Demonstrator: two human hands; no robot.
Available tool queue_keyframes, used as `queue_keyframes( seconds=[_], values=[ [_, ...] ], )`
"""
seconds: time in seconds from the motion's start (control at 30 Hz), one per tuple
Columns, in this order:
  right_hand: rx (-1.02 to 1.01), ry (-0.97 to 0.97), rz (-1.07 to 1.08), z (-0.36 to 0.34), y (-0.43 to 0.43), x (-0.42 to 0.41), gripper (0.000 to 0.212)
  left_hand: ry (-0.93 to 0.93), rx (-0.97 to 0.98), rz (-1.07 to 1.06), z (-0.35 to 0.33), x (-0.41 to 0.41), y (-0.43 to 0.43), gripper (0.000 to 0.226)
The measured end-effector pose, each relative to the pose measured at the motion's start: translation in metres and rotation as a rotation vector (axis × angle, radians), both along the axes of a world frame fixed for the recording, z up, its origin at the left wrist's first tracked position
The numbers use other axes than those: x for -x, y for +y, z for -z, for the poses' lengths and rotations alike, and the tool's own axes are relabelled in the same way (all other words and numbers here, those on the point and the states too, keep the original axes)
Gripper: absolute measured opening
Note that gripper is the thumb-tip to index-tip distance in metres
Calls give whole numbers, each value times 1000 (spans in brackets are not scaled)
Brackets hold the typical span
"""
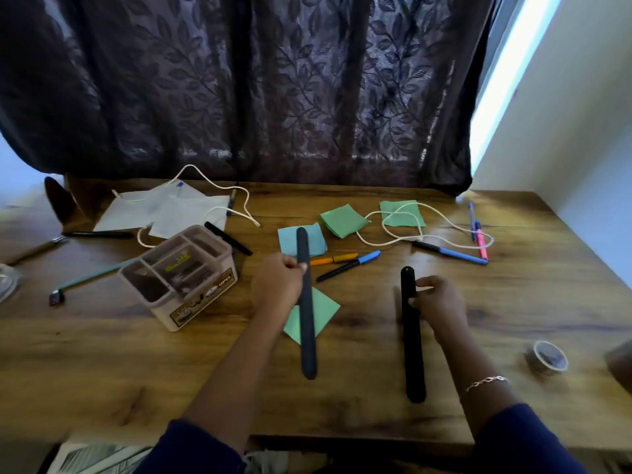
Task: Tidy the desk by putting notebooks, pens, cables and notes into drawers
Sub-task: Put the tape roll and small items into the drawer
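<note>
One green note point(325, 310) under black strip point(307, 316)

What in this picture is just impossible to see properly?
Head view only:
The organizer box contents: blurred, shadowed by its dividers.
The clear object: cut off by the left edge.
The brown object: cut off by the right edge.
The green note: partly under the black strip the left hand grips.
No drawers visible; the desk near edge ends the view.

Purple leaf-patterned curtain point(273, 80), brown wood-grain desk point(136, 364), green note point(343, 220), light-blue note point(285, 239), black strips point(307, 319), perhaps beige organiser point(201, 295)
</note>
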State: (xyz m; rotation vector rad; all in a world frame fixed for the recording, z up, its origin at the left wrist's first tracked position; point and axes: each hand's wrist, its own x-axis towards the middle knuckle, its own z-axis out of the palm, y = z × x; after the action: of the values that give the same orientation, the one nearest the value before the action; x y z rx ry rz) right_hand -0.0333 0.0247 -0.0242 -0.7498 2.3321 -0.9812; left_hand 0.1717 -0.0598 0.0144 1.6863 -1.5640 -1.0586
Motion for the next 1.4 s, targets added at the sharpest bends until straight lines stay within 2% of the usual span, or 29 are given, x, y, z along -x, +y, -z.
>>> queue_keyframes(
  seconds=[0.07, 0.2, 0.37, 0.53, 0.63, 0.8, 0.93, 1.03, 1.1, 1.17, 1.23, 1.3, 1.4],
  values=[
    [51, -21, 22, -2, 13, 15, 33, 124, -83, 64, 5, 26, 14, 11],
    [61, -53, 16, -10, 41, 43, 31, 201, -206, 194, 26, 78, 48, 19],
    [91, -186, 0, -10, 60, 66, 29, 230, -314, 169, 50, 123, 74, 9],
    [35, -133, -76, 4, 58, 70, 31, 127, -251, 135, 59, 137, 77, 5],
    [13, 5, -116, 11, 57, 68, 31, 43, -171, 121, 62, 139, 79, 9],
    [-18, 246, -185, 19, 56, 63, 30, -309, 102, 191, 64, 140, 87, 23],
    [1, 333, -199, 28, 58, 64, 29, -368, 185, 226, 63, 139, 91, 26],
    [156, 324, -196, 23, 70, 64, 24, -223, 300, 238, 56, 136, 109, 21],
    [286, 284, -205, 15, 86, 63, 15, -4, 330, 308, 51, 134, 129, 11],
    [429, 112, -188, 9, 108, 61, 3, 305, 163, 377, 46, 131, 155, 3],
    [557, -134, -151, 7, 135, 57, 6, 564, -141, 396, 45, 126, 182, 10],
    [662, -331, -96, 9, 163, 51, 10, 670, -371, 433, 51, 122, 205, 14],
    [730, -548, 37, 24, 202, 46, 16, 704, -489, 509, 64, 117, 226, 17]
  ],
)
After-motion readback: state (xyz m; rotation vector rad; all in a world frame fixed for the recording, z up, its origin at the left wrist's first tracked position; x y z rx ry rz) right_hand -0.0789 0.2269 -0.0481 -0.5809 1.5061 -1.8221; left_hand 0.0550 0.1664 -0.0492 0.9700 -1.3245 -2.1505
